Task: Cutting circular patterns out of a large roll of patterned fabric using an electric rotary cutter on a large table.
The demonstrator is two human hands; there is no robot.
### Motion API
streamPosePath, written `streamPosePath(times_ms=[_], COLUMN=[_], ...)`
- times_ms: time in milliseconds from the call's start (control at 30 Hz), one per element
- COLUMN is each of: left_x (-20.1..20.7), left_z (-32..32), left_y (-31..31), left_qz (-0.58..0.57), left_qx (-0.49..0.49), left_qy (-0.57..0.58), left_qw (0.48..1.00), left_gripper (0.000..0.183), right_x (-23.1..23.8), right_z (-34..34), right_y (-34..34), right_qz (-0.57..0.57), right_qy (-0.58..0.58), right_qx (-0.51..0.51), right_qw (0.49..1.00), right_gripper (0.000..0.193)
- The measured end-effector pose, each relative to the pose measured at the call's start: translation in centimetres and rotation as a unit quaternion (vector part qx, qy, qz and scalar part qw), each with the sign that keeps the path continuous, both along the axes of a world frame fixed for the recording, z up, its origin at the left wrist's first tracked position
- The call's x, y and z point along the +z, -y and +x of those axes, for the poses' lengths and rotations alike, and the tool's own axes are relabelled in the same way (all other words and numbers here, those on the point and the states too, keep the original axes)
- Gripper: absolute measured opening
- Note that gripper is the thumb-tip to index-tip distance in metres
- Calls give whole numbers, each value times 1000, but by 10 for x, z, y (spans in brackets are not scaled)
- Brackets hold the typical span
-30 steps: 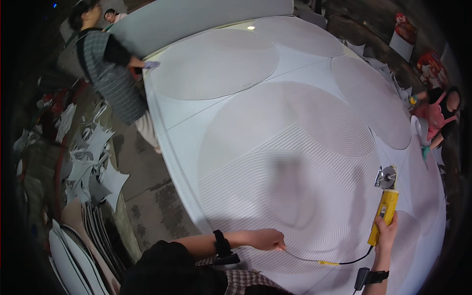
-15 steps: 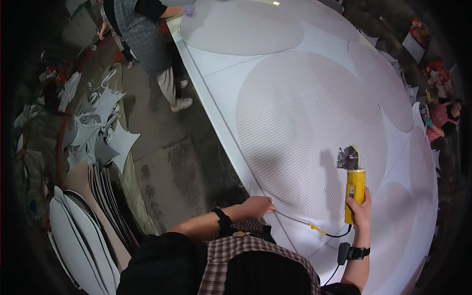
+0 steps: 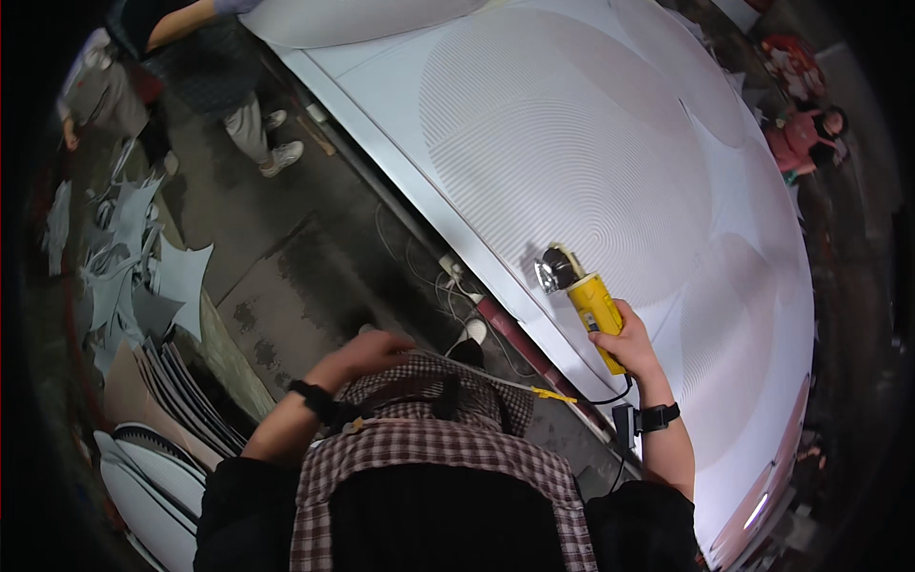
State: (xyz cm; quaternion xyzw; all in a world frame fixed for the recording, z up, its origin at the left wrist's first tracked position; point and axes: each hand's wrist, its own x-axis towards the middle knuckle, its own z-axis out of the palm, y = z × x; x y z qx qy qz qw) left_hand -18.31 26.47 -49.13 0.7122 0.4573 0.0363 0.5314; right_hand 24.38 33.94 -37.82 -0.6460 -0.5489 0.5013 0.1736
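My right hand (image 3: 629,341) is wrapped around the yellow body of a handheld electric cutter (image 3: 599,310). Its round, shiny metal blade is held up over the near edge of a large white table (image 3: 474,253). A big round sheet piece (image 3: 572,172), pale with fine curved ridges, lies beneath and beyond the blade. From the tool's rear a cord (image 3: 486,377), wrapped with yellow tape at one spot, runs left across my checked apron. My left hand (image 3: 374,353) is closed at the cord's left end, off the table's side and over the floor.
More round pieces (image 3: 729,324) overlap across the table. On the left are a heap of pointed white offcuts (image 3: 143,257) and upright stacked sheets (image 3: 181,391). Cables and a socket (image 3: 450,267) hang along the table's side. One co-worker (image 3: 214,86) stands far left, others further off.
Both hands have moved left, the cutter coming toward the table's near edge and tilting. My left hand has drawn the cord away from the table. A far round piece now looks lifted by the co-worker.
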Motion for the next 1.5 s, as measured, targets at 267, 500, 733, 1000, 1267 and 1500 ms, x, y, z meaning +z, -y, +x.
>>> streamPosePath(times_ms=[267,500,733,1000,1267,1500], left_x=[25,11,24,27,29,26], left_z=[-68,-22,23,37,43,44], left_y=[16,37,53,78,84,87], left_qz=[-80,-72,-66,-35,-20,-4], left_qx=[232,414,453,500,527,548], left_qy=[-8,90,116,103,107,89], left_qw=[969,903,882,859,843,832], left_gripper=[33,29,30,29,32,33], right_x=[-11,-29,-35,-48,-41,-51], right_z=[48,86,94,106,96,86], right_y=[48,47,25,6,-22,-34], right_qz=[-6,-11,12,55,90,106], right_qy=[162,257,228,220,249,214], right_qx=[20,86,145,207,290,321], right_qw=[987,962,963,952,920,916], right_gripper=[58,63,59,57,58,57])
